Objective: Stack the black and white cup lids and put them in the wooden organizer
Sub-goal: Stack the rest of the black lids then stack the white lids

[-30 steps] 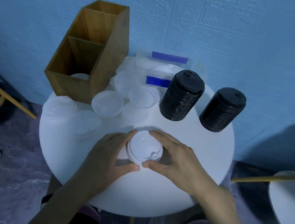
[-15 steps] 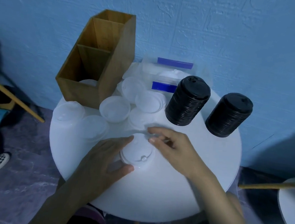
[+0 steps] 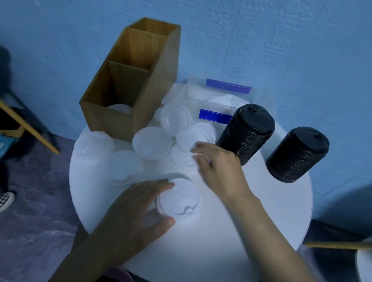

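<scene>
At lower centre, left hand (image 3: 133, 212) clasps glossy round white lids (image 3: 178, 199); right hand (image 3: 220, 173) touches another lid (image 3: 180, 157) with bent fingers, grip unclear.

On the round white counter (image 3: 238, 246), the left hand (image 3: 138, 206) grips a white plastic cup lid (image 3: 178, 199) at 6 o'clock. The right hand (image 3: 219, 167) touches a loose white lid (image 3: 180, 157) near centre with bent fingers. Two black plastic lid stacks (image 3: 246, 132) stand at 2 o'clock, and the tall wooden organizer (image 3: 137, 91) at 11.

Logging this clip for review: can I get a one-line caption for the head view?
Left hand grips stacked white lids on the table; right hand touches a loose lid beside a black stack.
</scene>
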The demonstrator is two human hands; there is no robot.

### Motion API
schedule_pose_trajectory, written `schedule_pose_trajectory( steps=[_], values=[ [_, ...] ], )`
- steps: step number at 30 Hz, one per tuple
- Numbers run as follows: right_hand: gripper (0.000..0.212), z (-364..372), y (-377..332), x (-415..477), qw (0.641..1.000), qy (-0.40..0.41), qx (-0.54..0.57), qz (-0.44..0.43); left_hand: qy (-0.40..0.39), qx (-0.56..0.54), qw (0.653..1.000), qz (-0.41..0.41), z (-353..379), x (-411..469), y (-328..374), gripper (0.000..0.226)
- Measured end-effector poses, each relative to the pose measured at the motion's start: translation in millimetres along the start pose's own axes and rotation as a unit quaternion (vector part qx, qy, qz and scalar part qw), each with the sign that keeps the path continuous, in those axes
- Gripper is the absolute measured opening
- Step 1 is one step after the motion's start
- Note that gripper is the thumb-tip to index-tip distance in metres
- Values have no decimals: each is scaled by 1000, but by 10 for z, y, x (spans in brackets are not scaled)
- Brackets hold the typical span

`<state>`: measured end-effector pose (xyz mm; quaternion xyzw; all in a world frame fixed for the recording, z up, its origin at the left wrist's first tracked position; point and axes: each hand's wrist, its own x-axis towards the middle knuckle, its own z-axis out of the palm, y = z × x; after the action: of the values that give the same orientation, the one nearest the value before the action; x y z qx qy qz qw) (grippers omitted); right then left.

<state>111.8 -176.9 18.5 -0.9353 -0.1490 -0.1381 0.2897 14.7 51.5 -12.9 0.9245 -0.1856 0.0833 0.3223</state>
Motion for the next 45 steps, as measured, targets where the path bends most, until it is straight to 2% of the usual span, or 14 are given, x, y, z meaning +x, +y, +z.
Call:
schedule_pose_trajectory(
  steps=[3, 6, 11, 13, 16, 19, 25, 27, 30, 34, 38, 42, 45],
  values=[
    [12, -170, -78, -131, 988, 43, 138, 56, 4, -7, 1000, 4, -21, 9, 16, 61],
    [13, -372, -175, -335, 917, 51, 365, 151, 5, -15, 1000, 7, -19, 8, 34, 63],
    [18, -493, -93, -682, 794, 34, 512, 325, -1, -6, 1000, -1, -11, 26, 24, 63],
    [12, -521, -47, -741, 770, 27, 531, 352, -4, -4, 1000, -5, -13, 22, 36, 62],
    [2, -583, -46, -761, 784, 33, 525, 330, -9, -9, 1000, -7, -6, 27, 53, 61],
    [15, -654, -59, -761, 805, 45, 508, 302, -28, -31, 999, -31, 25, 58, 65, 69],
    [21, -607, -140, -751, 848, -97, 451, 260, -22, -19, 999, -21, 60, 118, 113, 74],
    [20, -542, -151, -735, 865, -112, 417, 254, -22, -17, 999, -16, 72, 124, 130, 75],
    [17, -469, -184, -710, 882, -109, 382, 254, -17, -19, 1000, -18, 69, 125, 140, 76],
    [12, -397, -238, -713, 887, -90, 367, 264, 10, -21, 999, -24, 90, 128, 222, 74],
    [15, -356, -271, -750, 904, -76, 317, 276, 33, -16, 999, -38, 170, 137, 324, 79],
    [14, -335, -283, -815, 943, -59, 227, 236, 26, -5, 999, -47, 193, 129, 280, 90],
    [24, -336, -262, -864, 964, -65, 158, 204, 12, -4, 999, -46, 181, 120, 262, 91]
  ],
)
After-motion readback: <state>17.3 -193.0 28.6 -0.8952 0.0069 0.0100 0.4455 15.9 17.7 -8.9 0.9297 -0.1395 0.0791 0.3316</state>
